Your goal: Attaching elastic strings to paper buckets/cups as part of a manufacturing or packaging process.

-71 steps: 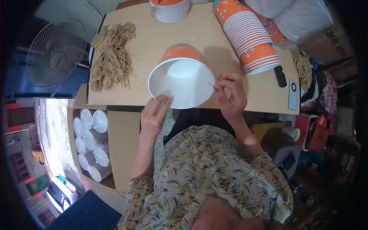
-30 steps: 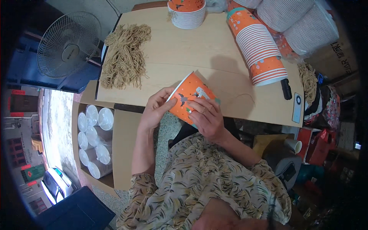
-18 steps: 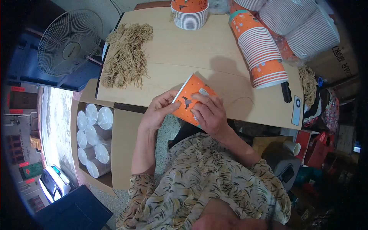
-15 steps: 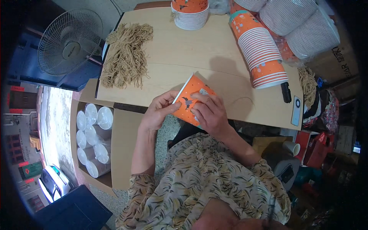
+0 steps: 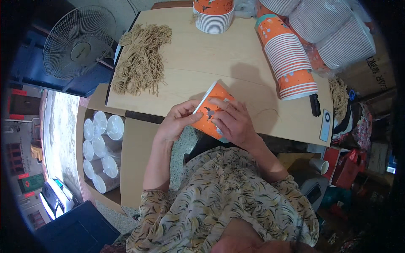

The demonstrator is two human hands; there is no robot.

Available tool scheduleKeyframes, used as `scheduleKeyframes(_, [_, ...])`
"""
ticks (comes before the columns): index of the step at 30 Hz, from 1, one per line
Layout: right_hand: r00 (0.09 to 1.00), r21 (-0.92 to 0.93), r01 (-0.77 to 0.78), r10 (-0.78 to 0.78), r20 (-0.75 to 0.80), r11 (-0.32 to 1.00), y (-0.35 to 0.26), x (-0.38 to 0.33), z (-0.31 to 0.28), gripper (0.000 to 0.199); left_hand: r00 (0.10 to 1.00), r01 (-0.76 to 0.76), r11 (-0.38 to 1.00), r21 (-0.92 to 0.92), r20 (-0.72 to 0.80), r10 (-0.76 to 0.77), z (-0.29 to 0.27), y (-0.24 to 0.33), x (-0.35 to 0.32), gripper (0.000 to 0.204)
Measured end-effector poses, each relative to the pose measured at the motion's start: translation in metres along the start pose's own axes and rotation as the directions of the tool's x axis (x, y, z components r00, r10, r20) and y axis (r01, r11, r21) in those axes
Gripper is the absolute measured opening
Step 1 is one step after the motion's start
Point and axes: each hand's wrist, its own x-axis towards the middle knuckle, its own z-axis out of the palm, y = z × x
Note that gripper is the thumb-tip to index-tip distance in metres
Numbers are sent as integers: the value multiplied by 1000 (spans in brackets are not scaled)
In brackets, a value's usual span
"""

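Note:
An orange paper cup [image 5: 205,121] with a white rim and dark printed figures is tilted between my hands, over the near edge of the table. My left hand [image 5: 178,121] grips it at the rim side, thumb on the outer wall and the other fingers partly hidden behind. My right hand [image 5: 236,124] is wrapped round the other side, fingers bent against the printed wall. Beyond my left hand lies a heap of tan strings [image 5: 141,59]. A long stack of nested orange cups [image 5: 288,55] rests on its side beyond my right hand.
Upright nested cups [image 5: 214,22] stand at the far edge. Bagged white-sided cup stacks [image 5: 322,23] crowd the far right. A black marker [image 5: 314,105] lies near the right edge. Left are a fan [image 5: 80,50] and a carton [image 5: 139,164] holding wrapped cups.
Both hands still hold the cup in nearly the same pose, with small shifts of the right fingers. The whole view has moved slightly.

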Motion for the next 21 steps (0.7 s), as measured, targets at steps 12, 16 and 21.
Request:
scheduleKeyframes(12, [997,38,41,-43,67,998,3,4,-6,8,1000,-4,1000,4,9,4,-2,-1,-1,35])
scheduleKeyframes(16, [998,113,40,-46,45,993,7,1,-5,10,999,-4,1000,31,52,2,1,1,-3,33])
scheduleKeyframes(21, [1000,188,26,-23,-20,982,7,-1,-5,16,999,-38,993,112,-22,41,8,5,-7,27])
